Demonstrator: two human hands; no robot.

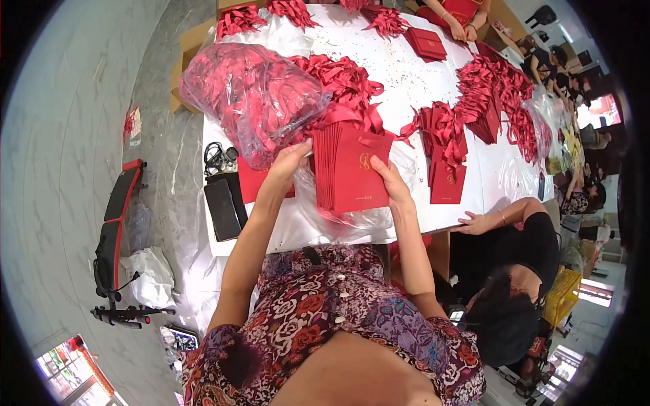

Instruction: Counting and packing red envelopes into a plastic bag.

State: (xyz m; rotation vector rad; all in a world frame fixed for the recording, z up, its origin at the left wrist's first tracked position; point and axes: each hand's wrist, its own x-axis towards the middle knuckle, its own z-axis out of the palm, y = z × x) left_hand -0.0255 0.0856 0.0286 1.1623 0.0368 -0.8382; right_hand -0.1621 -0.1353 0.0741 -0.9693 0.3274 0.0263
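Between my two hands is a stack of red paper gift bags (349,179), folded flat, with a gold emblem on the front one and red ribbon handles at the top. My left hand (291,162) grips the stack's left side, its fingers partly hidden behind it. On the right side my right hand (393,181) holds on, thumb laid over the front bag. Another red bag (252,178) lies flat on the table, partly behind my left wrist. Just beyond the stack rests a large clear plastic sack (250,91) full of red ribbon bags.
A black phone (222,206) and coiled cables (220,159) lie at the white table's (399,88) left edge. Ribboned bag piles (443,142) stand to the right. A co-worker in black (518,250) bends beside me at right; another person's hands (464,30) are across the table.
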